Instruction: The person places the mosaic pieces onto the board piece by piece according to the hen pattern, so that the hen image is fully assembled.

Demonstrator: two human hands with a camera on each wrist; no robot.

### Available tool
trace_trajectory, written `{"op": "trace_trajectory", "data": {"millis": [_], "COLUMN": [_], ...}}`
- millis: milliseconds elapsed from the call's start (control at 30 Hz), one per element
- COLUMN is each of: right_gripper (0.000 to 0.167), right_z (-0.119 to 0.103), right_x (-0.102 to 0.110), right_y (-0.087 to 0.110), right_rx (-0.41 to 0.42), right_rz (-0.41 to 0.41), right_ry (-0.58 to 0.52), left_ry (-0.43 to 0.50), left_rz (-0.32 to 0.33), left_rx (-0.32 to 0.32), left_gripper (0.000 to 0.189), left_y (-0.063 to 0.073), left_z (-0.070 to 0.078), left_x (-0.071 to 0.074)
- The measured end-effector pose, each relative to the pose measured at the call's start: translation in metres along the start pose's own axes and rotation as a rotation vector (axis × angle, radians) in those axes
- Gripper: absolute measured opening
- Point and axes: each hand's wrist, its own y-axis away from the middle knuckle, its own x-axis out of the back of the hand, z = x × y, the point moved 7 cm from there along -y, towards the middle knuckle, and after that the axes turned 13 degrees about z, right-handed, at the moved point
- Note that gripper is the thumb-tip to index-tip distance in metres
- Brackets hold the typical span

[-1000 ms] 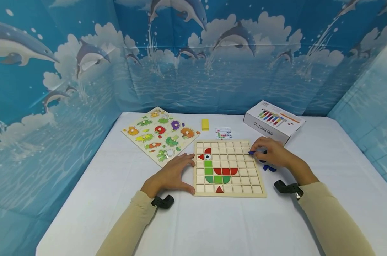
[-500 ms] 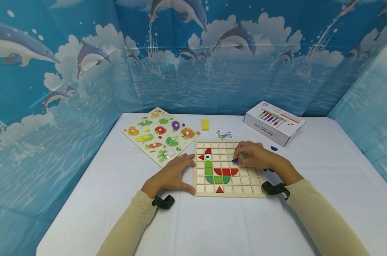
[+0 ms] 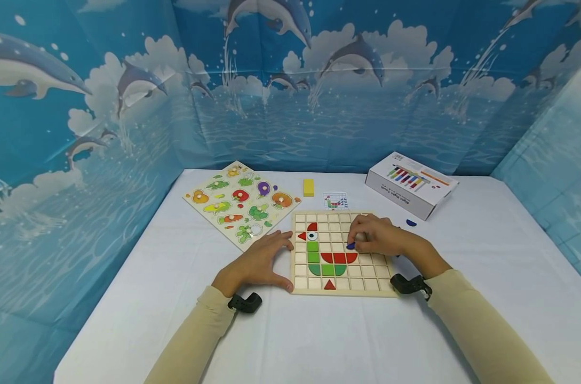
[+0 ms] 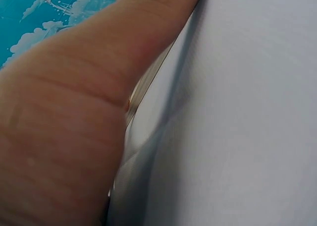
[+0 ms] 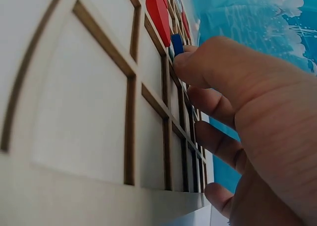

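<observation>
A light wooden grid board (image 3: 376, 284) lies flat, with red and green pieces and a round eye piece forming a bird-like figure in its cells. My right hand (image 3: 379, 236) pinches a small blue piece (image 3: 350, 246) between thumb and index finger, just above the red row (image 3: 339, 257). In the right wrist view the blue piece (image 5: 177, 44) shows edge-on at the fingertips, close over the grid. My left hand (image 3: 259, 264) has thumb and fingers spread, their tips at the board's left edge. A blue half-round piece (image 3: 411, 223) lies right of the board.
A small printed pattern card (image 3: 335, 200) and a yellow block (image 3: 308, 188) lie behind the board. A vegetable knob puzzle (image 3: 205, 212) is at back left, close to my left hand. At back right stands a white box (image 3: 410, 186).
My right hand has moved left from beside the board to over its cells, carrying the blue piece, then slightly lower toward the red row. My left hand has stayed put.
</observation>
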Motion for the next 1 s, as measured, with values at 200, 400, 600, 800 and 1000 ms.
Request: {"op": "trace_trajectory", "data": {"millis": [200, 400, 600, 800, 1000], "right_gripper": [0.020, 0.021, 0.022, 0.023, 0.022], "right_z": [-0.0006, -0.0001, -0.0003, -0.0010, -0.0016], "right_x": [0.0001, 0.0001, -0.0002, -0.0001, -0.0007], "right_y": [-0.0008, -0.0013, -0.0014, -0.0012, -0.0014], "right_rx": [-0.001, -0.012, -0.028, -0.035, -0.034], "right_rz": [-0.019, -0.036, -0.041, -0.041, -0.034], "right_ry": [-0.006, -0.006, -0.013, -0.020, -0.015], "left_ry": [-0.005, -0.007, -0.008, -0.008, -0.012], "left_rz": [0.001, 0.007, 0.008, 0.004, 0.003], "left_rx": [0.001, -0.006, -0.012, -0.006, -0.001], "left_gripper": [0.093, 0.092, 0.092, 0.092, 0.091], "left_y": [0.0002, 0.0000, 0.0004, 0.0005, -0.0003], "left_z": [-0.0006, -0.0005, -0.0002, -0.0011, -0.0017], "left_x": [-0.0004, -0.0006, -0.0006, -0.0015, -0.0019]}}
